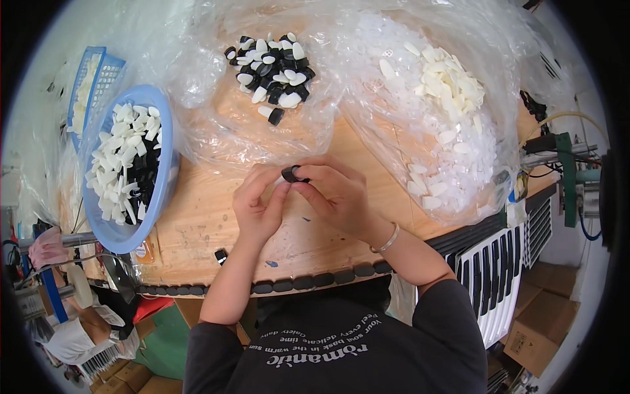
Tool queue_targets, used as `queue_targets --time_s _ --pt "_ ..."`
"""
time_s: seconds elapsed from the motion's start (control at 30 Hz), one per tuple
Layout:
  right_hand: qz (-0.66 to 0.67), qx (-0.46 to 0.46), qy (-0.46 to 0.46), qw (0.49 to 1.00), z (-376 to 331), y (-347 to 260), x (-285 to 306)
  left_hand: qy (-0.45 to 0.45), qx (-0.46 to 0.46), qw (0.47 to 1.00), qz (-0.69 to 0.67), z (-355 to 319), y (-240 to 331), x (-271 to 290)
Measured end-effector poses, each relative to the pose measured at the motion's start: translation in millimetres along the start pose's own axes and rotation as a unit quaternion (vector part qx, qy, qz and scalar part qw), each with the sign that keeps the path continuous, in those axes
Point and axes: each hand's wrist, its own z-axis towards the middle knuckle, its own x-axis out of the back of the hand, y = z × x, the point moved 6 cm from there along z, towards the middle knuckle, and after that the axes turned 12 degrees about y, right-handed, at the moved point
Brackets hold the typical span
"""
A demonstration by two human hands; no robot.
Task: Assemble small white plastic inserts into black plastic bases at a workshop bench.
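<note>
Over the middle of the table, both my hands meet at a small black plastic cap (291,174). My left hand (257,202) is closed, its thumb and fingertips pinching the cap's left side. From the other side my right hand (341,197) grips it between thumb and index finger. Something pale shows beside the cap at the left fingertips, too small to make out. Beyond the hands lies a pile of black caps with white oval pieces (279,69). One such black-and-white piece (271,115) lies apart at the pile's near edge.
At left stands a blue basin (172,177) of white and black pieces, with a blue basket (113,64) behind. Clear plastic sheeting (308,134) covers the far table. White oval (453,79) and translucent (459,164) pieces lie at right. Another black piece (221,255) lies near the front edge.
</note>
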Motion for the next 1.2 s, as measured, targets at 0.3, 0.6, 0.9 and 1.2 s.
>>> queue_targets --time_s 0.3,0.6,0.9,1.2 --pt "0.036 0.004 -0.019 0.999 2.6 -11.5 -1.5 -0.004 -0.023 0.998 -0.053 0.6 2.5 5.4" --pt "0.115 -0.105 0.004 0.988 -4.6 -1.7 -3.6 0.005 0.036 0.994 -0.101 -5.8 0.0 0.1" --pt "-0.041 -0.015 -0.022 0.999 -5.6 4.8 -1.5 0.04 -0.179 0.968 0.173 2.1 30.9 -9.4" --pt "-0.184 -0.06 -0.006 0.981 42.4 32.3 35.8 0.035 -0.19 0.966 0.172 3.7 23.2 10.4"
